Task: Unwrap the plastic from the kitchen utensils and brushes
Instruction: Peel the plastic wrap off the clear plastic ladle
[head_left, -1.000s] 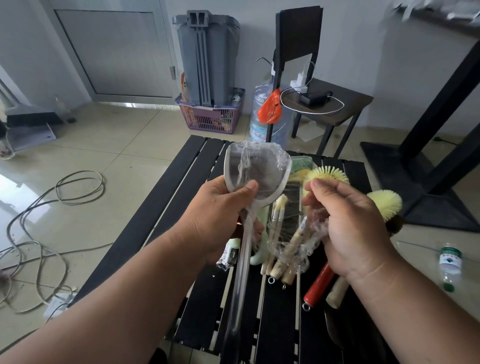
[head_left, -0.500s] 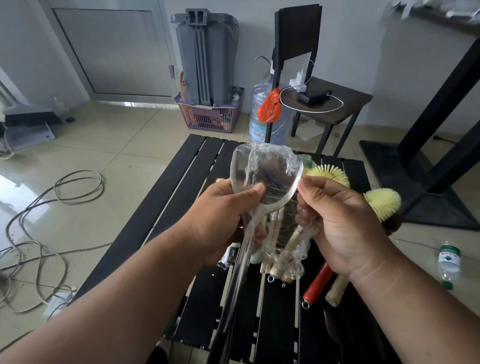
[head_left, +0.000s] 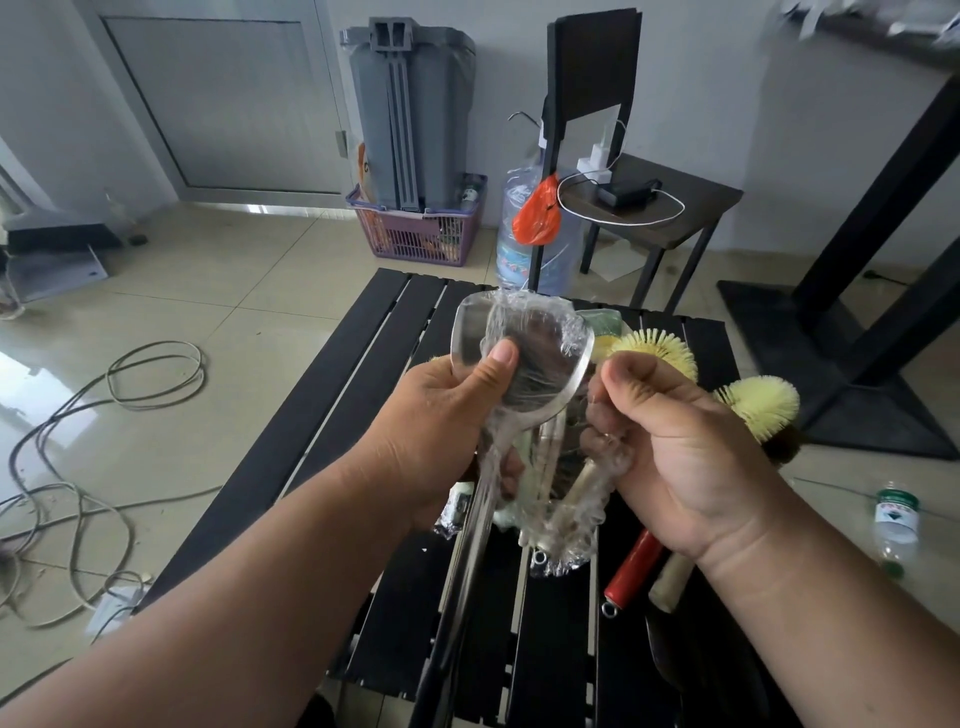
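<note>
My left hand (head_left: 447, 431) grips a clear plastic ladle (head_left: 524, 358) just below its bowl, thumb pressed on the bowl. Crinkled plastic wrap (head_left: 576, 525) still clings to the bowl and trails down to the right. My right hand (head_left: 680, 447) pinches that wrap beside the bowl's right rim. Under the hands, on the black slatted table (head_left: 332, 395), lie several wooden-handled brushes (head_left: 574, 493) seen through the wrap, two yellow round brushes (head_left: 763, 402), and a red handle (head_left: 631, 569) next to a cream handle (head_left: 670, 584).
Beyond the table stand a black chair (head_left: 592, 67), a water jug (head_left: 519, 244) with an orange bag, a purple basket (head_left: 415, 234) under a grey bin, and a side table (head_left: 670, 208). Cables (head_left: 119, 384) lie on the floor at left, a small bottle (head_left: 893, 525) at right.
My right hand moved in from the right to the ladle bowl's rim and took the wrap there. The ladle shifted slightly rightward and tilted in my left hand.
</note>
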